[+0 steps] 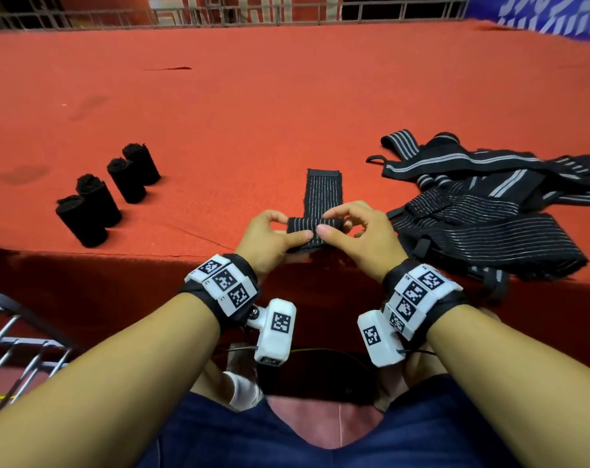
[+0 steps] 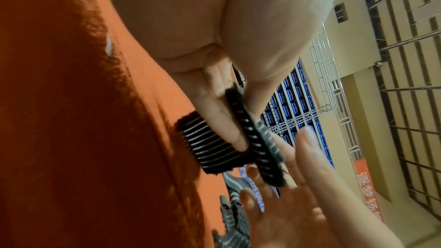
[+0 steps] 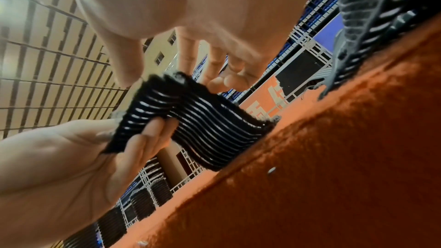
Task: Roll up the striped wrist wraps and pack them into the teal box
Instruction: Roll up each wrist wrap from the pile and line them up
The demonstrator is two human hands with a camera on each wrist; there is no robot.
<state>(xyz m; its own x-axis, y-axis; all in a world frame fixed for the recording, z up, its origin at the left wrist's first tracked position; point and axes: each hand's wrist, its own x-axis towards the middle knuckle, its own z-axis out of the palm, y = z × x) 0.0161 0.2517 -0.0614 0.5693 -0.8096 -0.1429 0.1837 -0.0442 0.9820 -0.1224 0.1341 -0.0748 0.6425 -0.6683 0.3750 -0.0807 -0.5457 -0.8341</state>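
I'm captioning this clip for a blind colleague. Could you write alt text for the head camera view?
Two hands, the left hand and right hand, pinch a partly rolled striped wrap at the near edge of a red mat, its loose end lying flat ahead. Four finished rolls stand to the left; a pile of unrolled wraps lies to the right.

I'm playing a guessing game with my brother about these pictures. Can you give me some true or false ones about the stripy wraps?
1. Both hands hold one wrist wrap. True.
2. Six finished rolls stand on the red cloth. False: four rolls stand there.
3. The loose pile of wraps lies to the person's right. True.
4. The left hand is empty. False: it pinches the wrap, like the right hand.
5. The teal box sits beside the rolls. False: no box shows.
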